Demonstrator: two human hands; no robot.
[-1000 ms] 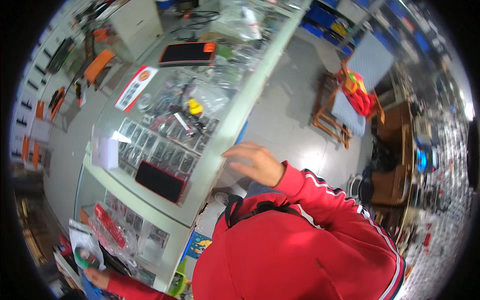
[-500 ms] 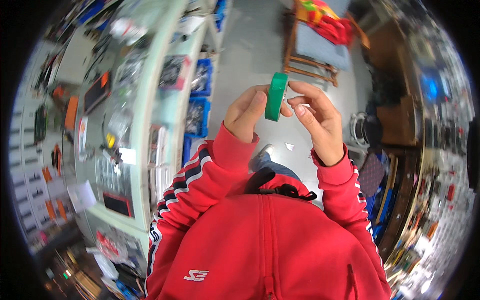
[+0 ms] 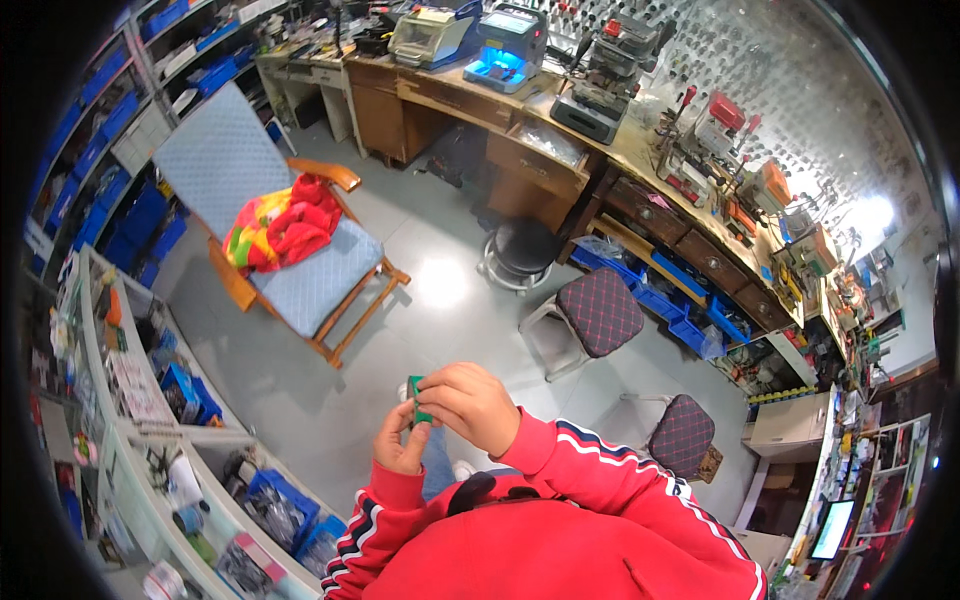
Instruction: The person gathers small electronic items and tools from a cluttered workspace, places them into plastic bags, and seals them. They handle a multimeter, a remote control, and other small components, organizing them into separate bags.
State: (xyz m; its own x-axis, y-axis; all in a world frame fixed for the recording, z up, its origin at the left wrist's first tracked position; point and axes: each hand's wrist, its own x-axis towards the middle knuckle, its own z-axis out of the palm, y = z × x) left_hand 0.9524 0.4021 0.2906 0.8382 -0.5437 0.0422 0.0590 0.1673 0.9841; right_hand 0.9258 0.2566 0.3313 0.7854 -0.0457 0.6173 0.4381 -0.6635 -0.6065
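Note:
A narrow roll of green tape (image 3: pixel 415 384) is held out in front of my red jacket, above the floor. My left hand (image 3: pixel 397 442) grips it from below and the left, thumb against its side. From the right, my right hand (image 3: pixel 474 404) reaches over with bent fingers pressed on the roll, covering most of it. Only the green upper edge and a strip between the fingers show.
A rocking chair (image 3: pixel 345 265) with a red and yellow cloth (image 3: pixel 290 225) stands ahead left. A round black stool (image 3: pixel 522 250) and two checked seats (image 3: pixel 600 312) are at the right, before a long workbench (image 3: pixel 640 160) with machines. Glass shelving (image 3: pixel 190 432) runs along my left.
My view has swung to the right, toward the workbench. The tape roll sits lower in the view. My right hand, with fingers apart from the roll before, has closed onto it.

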